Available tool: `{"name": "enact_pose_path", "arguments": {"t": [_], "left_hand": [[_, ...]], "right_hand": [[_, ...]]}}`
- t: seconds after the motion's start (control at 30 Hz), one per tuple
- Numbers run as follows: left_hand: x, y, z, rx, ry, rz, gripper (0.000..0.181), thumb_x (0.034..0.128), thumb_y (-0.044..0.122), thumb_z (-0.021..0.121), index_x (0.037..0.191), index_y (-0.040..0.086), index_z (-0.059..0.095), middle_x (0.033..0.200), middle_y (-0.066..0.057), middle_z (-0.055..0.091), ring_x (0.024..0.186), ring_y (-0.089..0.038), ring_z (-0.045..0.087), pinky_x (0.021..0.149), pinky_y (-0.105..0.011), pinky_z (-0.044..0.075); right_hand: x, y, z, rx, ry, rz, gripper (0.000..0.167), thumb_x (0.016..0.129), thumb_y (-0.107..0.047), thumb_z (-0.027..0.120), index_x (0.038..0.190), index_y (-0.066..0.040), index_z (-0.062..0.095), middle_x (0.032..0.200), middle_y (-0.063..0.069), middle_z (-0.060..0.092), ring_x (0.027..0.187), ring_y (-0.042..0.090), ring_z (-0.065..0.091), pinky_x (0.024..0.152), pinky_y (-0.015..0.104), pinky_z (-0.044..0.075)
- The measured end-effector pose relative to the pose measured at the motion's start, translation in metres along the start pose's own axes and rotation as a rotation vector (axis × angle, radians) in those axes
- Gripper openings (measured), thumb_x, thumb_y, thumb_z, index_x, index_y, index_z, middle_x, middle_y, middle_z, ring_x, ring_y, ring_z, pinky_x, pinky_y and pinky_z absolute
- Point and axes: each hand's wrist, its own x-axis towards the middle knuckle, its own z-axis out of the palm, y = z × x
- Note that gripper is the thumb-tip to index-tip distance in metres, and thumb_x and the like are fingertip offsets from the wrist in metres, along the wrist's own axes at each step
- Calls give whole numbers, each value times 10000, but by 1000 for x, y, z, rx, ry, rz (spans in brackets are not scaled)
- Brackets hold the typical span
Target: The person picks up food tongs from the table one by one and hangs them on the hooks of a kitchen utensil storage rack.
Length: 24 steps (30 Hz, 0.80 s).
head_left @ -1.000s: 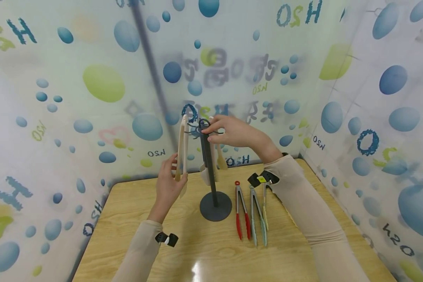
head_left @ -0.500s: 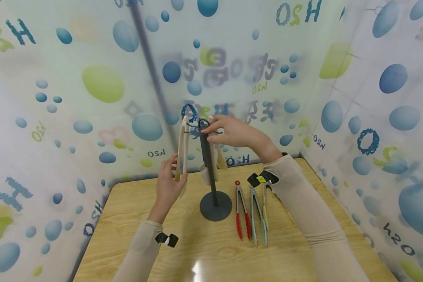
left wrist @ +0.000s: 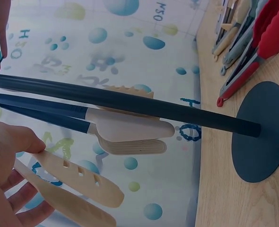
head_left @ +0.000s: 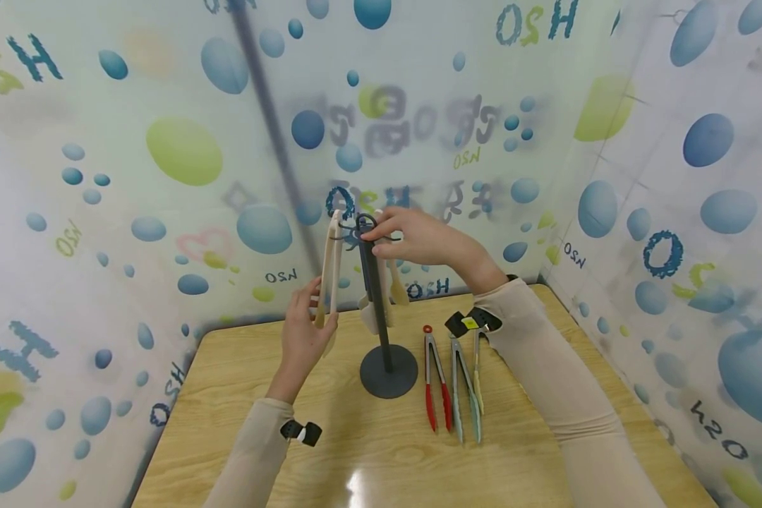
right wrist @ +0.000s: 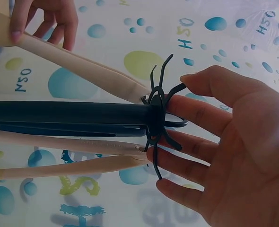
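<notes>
Beige tongs (right wrist: 94, 75) | left hand (head_left: 303, 331) pinches them | right hand (head_left: 425, 240) grips stand (left wrist: 182, 115) | I may drop them by pinching loosely

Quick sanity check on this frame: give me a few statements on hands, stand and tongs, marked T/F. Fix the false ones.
1. The left hand holds pale tongs. True.
2. The right hand rests flat on the table. False: it is up at the hooks atop the black stand.
3. Dark-handled tongs hang from the stand. True.
4. The red-tipped tongs hang from the stand too. False: they lie on the table.
5. In the head view, the red-tipped tongs lie between the stand's base and the teal-tipped tongs. True.
</notes>
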Motion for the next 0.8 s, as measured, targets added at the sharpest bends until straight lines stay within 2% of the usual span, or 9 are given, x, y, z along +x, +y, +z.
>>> {"name": "enact_pose_path", "arguments": {"t": [0.3,0.8], "left_hand": [[-1,1,1,2,0,5,701,831,62,761,1457,173,467,1235,-173,564,1032,-337,626,776,-498,565],[-5,-2,9,-10,-28,-27,708,831,66,765,1458,176,455,1268,-159,549,1081,-341,614,804,-522,572]], "right_hand": [[0,0,-1,-3,-3,-12,384,1005,-325,571,1376,-227,604,1452,77,470,1288,267,491,978,450,456],[-1,-2,-1,8,-18,6,393,1012,-325,559,1389,-220,592,1494,82,437,1339,278,460,1017,468,446]]}}
